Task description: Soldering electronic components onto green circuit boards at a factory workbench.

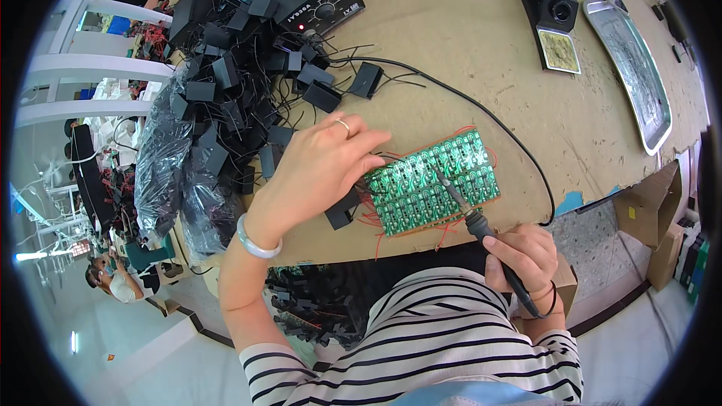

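Observation:
A green circuit board panel (470, 156), with rows of repeated small circuits and red wires at its edges, lies tilted on the table. My right hand (530, 256) grips the dark handle of a soldering iron (478, 225). Its tip points at the middle of the board; whether it touches cannot be told. At the board's upper left corner, my left hand (320, 159) pinches a thin black wire (392, 157) whose end lies over the board. Below that hand sits a black plastic case (343, 209), partly beside the board's left edge.
Black cases with wires (226, 74) are heaped at the left, by a plastic bag (162, 169). Behind stands a soldering station (323, 1); its cable (489, 111) curves around the board. An iron holder (553, 1) with a sponge and a metal tray (635, 75) are at right.

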Motion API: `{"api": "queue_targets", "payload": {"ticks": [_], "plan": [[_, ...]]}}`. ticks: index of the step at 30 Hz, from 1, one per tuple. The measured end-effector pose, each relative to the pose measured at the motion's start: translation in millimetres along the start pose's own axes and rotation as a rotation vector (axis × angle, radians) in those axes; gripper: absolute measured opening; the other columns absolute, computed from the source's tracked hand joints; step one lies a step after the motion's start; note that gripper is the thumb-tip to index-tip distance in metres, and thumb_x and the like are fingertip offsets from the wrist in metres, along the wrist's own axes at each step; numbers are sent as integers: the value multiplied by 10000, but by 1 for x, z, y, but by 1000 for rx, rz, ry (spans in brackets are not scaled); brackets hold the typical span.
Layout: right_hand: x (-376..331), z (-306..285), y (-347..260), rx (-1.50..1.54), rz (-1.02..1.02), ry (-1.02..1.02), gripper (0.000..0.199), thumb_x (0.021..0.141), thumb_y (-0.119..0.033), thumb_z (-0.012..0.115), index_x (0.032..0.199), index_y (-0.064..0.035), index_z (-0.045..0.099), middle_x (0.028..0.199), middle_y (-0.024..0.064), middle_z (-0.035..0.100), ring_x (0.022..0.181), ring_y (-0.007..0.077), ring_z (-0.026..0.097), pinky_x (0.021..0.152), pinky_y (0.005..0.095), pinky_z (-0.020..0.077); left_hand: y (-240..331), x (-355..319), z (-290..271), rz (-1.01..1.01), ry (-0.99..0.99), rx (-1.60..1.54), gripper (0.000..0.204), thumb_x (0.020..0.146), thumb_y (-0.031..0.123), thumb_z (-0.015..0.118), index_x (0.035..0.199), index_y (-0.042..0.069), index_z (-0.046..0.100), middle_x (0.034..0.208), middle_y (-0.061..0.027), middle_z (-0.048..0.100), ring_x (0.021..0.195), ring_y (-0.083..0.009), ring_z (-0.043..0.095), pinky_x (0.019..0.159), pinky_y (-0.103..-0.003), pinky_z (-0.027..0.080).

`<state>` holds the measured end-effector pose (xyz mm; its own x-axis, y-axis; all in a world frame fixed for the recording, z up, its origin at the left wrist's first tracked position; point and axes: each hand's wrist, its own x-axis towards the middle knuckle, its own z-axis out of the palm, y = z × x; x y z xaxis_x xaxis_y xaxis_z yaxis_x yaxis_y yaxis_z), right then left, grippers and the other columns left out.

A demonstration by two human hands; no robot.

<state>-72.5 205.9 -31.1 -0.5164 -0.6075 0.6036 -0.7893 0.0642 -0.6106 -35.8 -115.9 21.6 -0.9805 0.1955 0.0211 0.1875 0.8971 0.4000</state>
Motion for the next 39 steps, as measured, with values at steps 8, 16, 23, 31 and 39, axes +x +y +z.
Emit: {"api": "queue_targets", "payload": {"ticks": [8,16,23,31,39], "plan": [[-2,-3,-2,5,19,3,371,646,65,735,1006,-24,739,768,45,628,547,178,564,485,296,455,35,-52,23,-8,267,0,365,720,-10,821,1073,41,742,1009,-68,657,924,-287,637,770,-393,538],[0,4,-3,25,-11,-18,382,631,72,753,997,-36,745,770,33,632,559,167,584,492,289,467,31,-57,48,12,302,61,287,705,-15,764,980,64,756,973,-49,656,914,-265,635,800,-393,521],[-7,11,-9,27,38,-81,265,705,-26,706,965,-61,743,758,42,667,580,200,619,546,314,515,28,-45,62,60,334,136,231,712,2,768,935,59,752,904,-31,641,898,-228,615,832,-406,482],[1,13,-7,48,-1,-131,388,655,36,737,1036,-32,740,777,37,656,592,179,621,528,299,505,28,-41,42,19,324,36,190,766,0,722,946,44,685,905,-44,659,918,-234,625,861,-405,478],[-9,8,-5,0,55,-77,231,716,-56,687,941,-52,742,738,47,674,578,213,612,579,321,512,33,-92,33,-196,332,-106,225,744,-39,783,937,67,739,1128,-68,727,1161,-316,631,982,-422,503]]}}
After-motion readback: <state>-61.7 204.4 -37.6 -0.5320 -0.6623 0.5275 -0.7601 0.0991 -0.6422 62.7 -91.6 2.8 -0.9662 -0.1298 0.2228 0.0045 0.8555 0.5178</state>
